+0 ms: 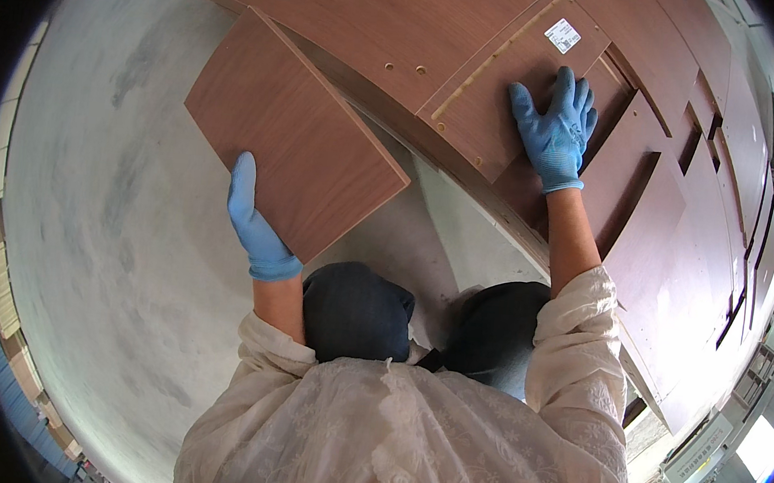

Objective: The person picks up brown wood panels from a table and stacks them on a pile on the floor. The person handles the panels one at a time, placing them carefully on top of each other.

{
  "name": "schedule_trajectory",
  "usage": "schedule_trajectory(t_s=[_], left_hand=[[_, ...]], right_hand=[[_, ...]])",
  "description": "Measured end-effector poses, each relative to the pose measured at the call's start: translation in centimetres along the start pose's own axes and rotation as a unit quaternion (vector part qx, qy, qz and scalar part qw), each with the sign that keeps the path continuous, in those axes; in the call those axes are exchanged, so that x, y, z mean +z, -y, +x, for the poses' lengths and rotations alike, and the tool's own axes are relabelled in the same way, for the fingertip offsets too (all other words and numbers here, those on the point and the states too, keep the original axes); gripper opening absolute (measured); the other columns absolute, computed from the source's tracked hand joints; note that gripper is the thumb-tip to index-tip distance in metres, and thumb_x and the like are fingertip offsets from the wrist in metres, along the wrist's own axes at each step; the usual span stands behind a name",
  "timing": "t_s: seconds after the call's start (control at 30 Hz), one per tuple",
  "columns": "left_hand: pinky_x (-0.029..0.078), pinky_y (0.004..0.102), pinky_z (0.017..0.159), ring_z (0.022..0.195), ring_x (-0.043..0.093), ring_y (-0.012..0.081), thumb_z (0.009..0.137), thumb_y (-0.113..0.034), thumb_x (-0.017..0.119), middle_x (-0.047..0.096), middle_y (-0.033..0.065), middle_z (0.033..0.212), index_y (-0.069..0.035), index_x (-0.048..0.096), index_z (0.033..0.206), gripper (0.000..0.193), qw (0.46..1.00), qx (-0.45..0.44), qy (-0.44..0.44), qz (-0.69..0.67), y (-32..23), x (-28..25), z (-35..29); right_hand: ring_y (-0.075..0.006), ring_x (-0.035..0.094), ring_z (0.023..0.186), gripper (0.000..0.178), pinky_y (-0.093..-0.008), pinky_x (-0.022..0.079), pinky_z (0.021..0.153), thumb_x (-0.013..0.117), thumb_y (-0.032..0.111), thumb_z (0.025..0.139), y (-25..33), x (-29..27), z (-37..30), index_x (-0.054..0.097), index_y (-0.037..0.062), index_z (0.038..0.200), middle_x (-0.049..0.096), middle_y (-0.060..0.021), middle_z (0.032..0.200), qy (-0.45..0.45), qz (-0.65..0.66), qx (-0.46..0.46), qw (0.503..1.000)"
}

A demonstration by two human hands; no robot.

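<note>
- panel [295, 132] is hanging tilted above the floor [117, 172], left of the stack [361, 9]; its upper end is coming close to the stack's edge, and i cannot tell if the two are touching.
- left hand [257, 235], in a blue glove, is gripping the panel by its lower left edge; one digit is showing along that edge, while the rest of the grip is hiding behind the wood.
- right hand [555, 132], gloved alike, is lying palm down on the stack, its fingers spreading apart and holding nothing.
- board [491, 99], a brown one just under that hand, is bearing a pale line near one edge and a few small holes.
- label [562, 35], white and square-cornered, is sitting on this board just beyond the fingertips; it is showing dark print and a blocky patch, too small for me to read.
- sign [698, 457], pale and long, is standing far off at lower right, its marks blurring.
- more brown boards are overlapping unevenly to the right of the right hand.
- dark trousers [353, 317] are showing below the panel, and a pale shirt [324, 429] is filling the lower middle.
</note>
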State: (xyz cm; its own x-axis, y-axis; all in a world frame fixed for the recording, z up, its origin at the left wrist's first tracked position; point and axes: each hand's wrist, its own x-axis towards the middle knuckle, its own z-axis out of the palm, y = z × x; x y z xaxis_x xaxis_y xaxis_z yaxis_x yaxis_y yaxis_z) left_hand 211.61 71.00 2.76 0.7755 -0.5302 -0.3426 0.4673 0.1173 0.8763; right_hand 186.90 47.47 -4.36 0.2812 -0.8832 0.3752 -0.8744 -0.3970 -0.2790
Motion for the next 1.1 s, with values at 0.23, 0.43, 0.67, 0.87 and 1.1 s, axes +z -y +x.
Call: schedule_trajectory(t_s=[0.23,0.43,0.67,0.87,1.1], left_hand=[[0.055,0.0339,0.080,0.101,0.065,0.0220,0.092,-0.046,0.061,0.062,0.0171,0.119,0.001,0.046,0.140,0.069,1.000,0.017,-0.013,0.017,0.3,0.0,-0.1],[0.055,0.0335,0.082,0.103,0.065,0.0216,0.093,-0.047,0.060,0.062,0.0165,0.120,-0.001,0.046,0.140,0.067,1.000,0.022,-0.007,0.011,0.3,0.0,-0.3],[0.054,0.0348,0.086,0.105,0.065,0.0237,0.096,-0.044,0.057,0.061,0.0160,0.126,-0.001,0.043,0.143,0.065,1.000,0.011,-0.006,0.015,0.3,0.1,-0.5],[0.053,0.0372,0.090,0.113,0.061,0.0272,0.098,-0.042,0.055,0.056,0.0175,0.132,-0.001,0.040,0.145,0.064,0.997,0.006,0.081,-0.013,0.7,1.8,-2.0],[0.050,0.0400,0.097,0.120,0.058,0.0271,0.101,-0.041,0.052,0.055,0.0189,0.134,0.000,0.042,0.145,0.061,0.969,-0.092,0.227,0.035,1.7,3.5,-2.9]], right_hand=[[-0.0423,0.044,0.126,0.080,-0.0544,0.032,0.105,0.066,0.063,0.084,-0.1,-0.2,0.0,0.049,0.0027,0.135,0.050,-0.0259,0.131,-0.007,0.000,-0.018,1.000],[-0.0418,0.045,0.126,0.079,-0.0531,0.033,0.106,0.064,0.062,0.086,-0.7,-0.1,-0.1,0.049,0.0018,0.136,0.051,-0.0249,0.132,-0.012,0.010,-0.027,1.000],[-0.0412,0.054,0.119,0.066,-0.0496,0.043,0.100,0.070,0.048,0.088,-1.0,-2.7,0.9,0.055,-0.0007,0.130,0.057,-0.0245,0.129,-0.083,0.079,-0.050,0.992],[-0.0369,0.067,0.109,0.062,-0.0433,0.055,0.092,0.074,0.042,0.090,4.8,-7.6,-1.9,0.059,-0.0028,0.130,0.067,-0.0241,0.120,0.063,0.372,-0.072,0.923],[-0.0154,0.063,0.097,0.054,-0.0319,0.053,0.086,0.069,0.031,0.096,9.2,-12.5,-5.4,0.057,-0.0076,0.132,0.069,-0.0130,0.110,0.324,0.566,0.171,0.738]])
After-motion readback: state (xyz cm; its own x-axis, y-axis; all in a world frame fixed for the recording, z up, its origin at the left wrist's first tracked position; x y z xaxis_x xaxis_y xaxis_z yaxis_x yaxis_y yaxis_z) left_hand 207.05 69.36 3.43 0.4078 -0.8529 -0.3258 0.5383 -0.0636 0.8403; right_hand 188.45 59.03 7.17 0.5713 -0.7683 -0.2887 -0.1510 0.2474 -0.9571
